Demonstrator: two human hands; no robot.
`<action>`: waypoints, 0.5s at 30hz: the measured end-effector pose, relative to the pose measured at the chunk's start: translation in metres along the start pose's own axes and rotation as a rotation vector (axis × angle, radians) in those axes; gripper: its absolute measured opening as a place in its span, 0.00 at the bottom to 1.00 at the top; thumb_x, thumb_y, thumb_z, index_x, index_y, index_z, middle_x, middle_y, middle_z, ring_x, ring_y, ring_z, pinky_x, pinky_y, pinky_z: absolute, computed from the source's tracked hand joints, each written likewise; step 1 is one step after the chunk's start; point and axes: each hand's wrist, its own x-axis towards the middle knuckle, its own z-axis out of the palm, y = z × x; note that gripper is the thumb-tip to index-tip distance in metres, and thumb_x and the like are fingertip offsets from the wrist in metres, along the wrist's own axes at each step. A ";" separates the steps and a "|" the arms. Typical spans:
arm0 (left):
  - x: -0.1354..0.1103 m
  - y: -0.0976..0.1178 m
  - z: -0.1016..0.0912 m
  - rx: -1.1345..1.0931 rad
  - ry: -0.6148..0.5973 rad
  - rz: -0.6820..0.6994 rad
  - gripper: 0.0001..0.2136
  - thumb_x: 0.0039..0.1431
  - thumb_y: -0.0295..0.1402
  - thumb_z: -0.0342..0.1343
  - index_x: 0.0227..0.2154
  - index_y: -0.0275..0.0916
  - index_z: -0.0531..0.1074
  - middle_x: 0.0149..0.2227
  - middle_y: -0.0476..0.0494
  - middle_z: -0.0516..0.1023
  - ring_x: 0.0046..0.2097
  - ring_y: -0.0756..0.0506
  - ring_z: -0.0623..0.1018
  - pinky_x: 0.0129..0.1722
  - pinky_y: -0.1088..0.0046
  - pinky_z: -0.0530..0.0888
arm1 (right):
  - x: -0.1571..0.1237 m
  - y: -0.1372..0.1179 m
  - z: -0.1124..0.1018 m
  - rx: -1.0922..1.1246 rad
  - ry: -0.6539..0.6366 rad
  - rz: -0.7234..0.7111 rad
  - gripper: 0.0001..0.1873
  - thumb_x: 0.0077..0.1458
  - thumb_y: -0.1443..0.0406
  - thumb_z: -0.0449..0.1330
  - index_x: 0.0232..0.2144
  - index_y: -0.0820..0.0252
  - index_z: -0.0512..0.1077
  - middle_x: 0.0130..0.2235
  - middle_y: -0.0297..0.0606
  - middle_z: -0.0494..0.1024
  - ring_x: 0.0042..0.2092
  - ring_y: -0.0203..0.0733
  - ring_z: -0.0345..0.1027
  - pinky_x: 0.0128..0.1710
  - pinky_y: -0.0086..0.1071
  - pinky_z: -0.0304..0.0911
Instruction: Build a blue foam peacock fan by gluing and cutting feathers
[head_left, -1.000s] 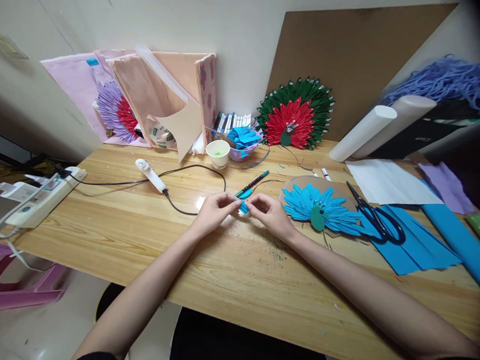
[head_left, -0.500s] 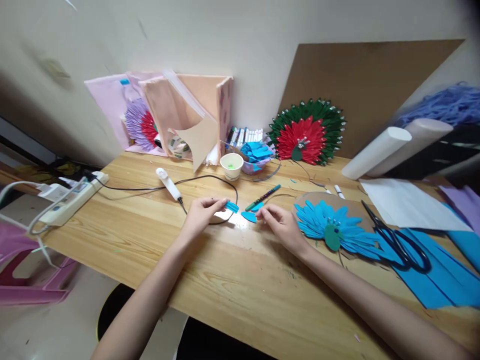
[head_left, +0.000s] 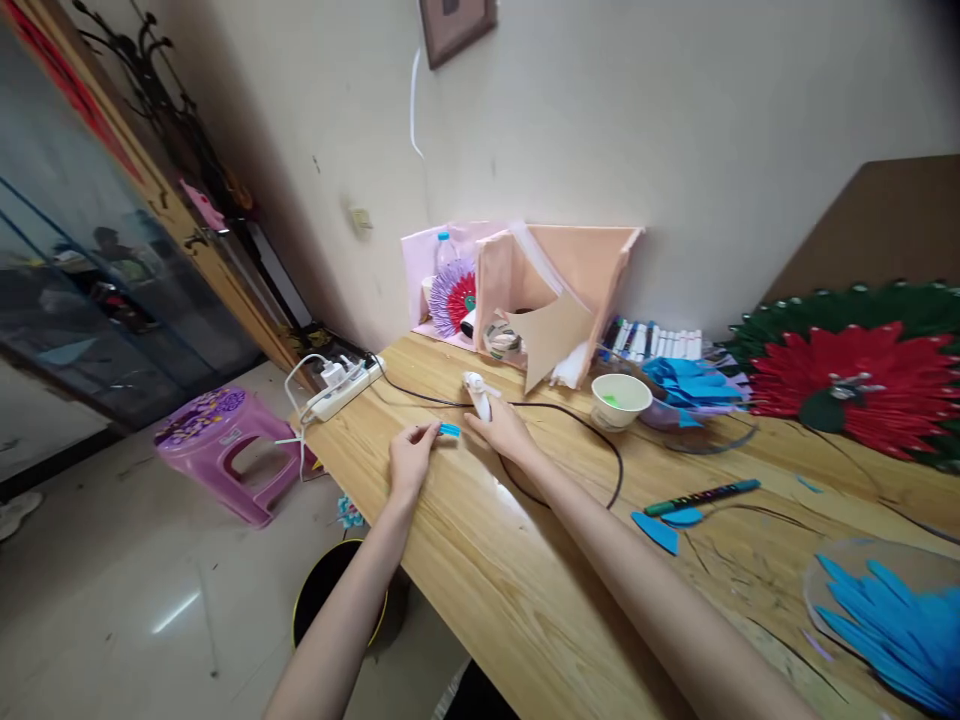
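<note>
My left hand is closed, pinching a small blue paper piece at its fingertips above the left part of the table. To its right, my right hand has its fingers around the handle of a white corded glue gun. Its tip points toward the back, and a black cord trails from it in a loop. Two blue paper petals lie by a dark green marker. On the right, a fan of blue paper petals rests on a round base, partly cut off by the frame.
A paper cup stands near a bowl of blue paper strips. Behind are a peach box, several markers and a red and green paper fan. A power strip sits at the left table edge, near a pink stool.
My view has swung left. My right hand has left the blue petals on the table and moved to the glue gun. My left hand still pinches the blue paper piece.
</note>
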 end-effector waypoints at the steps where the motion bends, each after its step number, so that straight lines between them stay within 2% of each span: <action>1: 0.001 -0.002 -0.001 -0.006 0.019 -0.004 0.11 0.45 0.37 0.61 0.28 0.33 0.77 0.30 0.42 0.80 0.32 0.47 0.77 0.37 0.74 0.71 | 0.004 -0.002 0.004 -0.001 -0.002 -0.004 0.12 0.47 0.60 0.59 0.33 0.62 0.70 0.34 0.44 0.75 0.37 0.45 0.68 0.34 0.32 0.57; 4: 0.001 -0.007 -0.002 -0.030 0.053 -0.021 0.11 0.45 0.37 0.61 0.28 0.33 0.76 0.30 0.41 0.80 0.32 0.47 0.78 0.36 0.72 0.72 | 0.000 0.001 0.003 0.014 -0.013 -0.001 0.09 0.51 0.60 0.54 0.28 0.61 0.69 0.28 0.40 0.74 0.32 0.42 0.67 0.29 0.30 0.55; 8: 0.002 -0.010 -0.004 -0.070 0.083 -0.043 0.11 0.47 0.36 0.60 0.29 0.32 0.76 0.29 0.39 0.80 0.32 0.46 0.79 0.36 0.71 0.73 | -0.031 0.010 -0.016 0.085 -0.068 -0.013 0.19 0.55 0.53 0.48 0.22 0.59 0.66 0.22 0.35 0.70 0.26 0.39 0.64 0.27 0.29 0.55; 10: 0.002 -0.011 -0.004 -0.085 0.093 -0.050 0.11 0.46 0.36 0.61 0.29 0.32 0.76 0.29 0.40 0.80 0.32 0.46 0.79 0.37 0.71 0.73 | -0.049 0.013 -0.026 0.231 -0.148 -0.032 0.20 0.54 0.52 0.50 0.19 0.59 0.65 0.24 0.37 0.72 0.27 0.38 0.65 0.28 0.29 0.57; 13: 0.002 -0.011 -0.004 -0.099 0.095 -0.057 0.11 0.45 0.37 0.61 0.29 0.33 0.76 0.28 0.41 0.80 0.32 0.46 0.78 0.37 0.70 0.73 | -0.069 0.014 -0.034 0.372 -0.224 -0.023 0.19 0.53 0.52 0.50 0.22 0.60 0.67 0.27 0.38 0.73 0.28 0.38 0.65 0.28 0.29 0.60; 15: 0.001 -0.011 -0.004 -0.103 0.090 -0.056 0.12 0.44 0.37 0.62 0.29 0.33 0.76 0.28 0.42 0.79 0.32 0.46 0.78 0.38 0.70 0.73 | -0.076 0.014 -0.034 0.397 -0.247 -0.016 0.19 0.53 0.52 0.51 0.24 0.60 0.69 0.26 0.36 0.71 0.27 0.37 0.63 0.27 0.29 0.60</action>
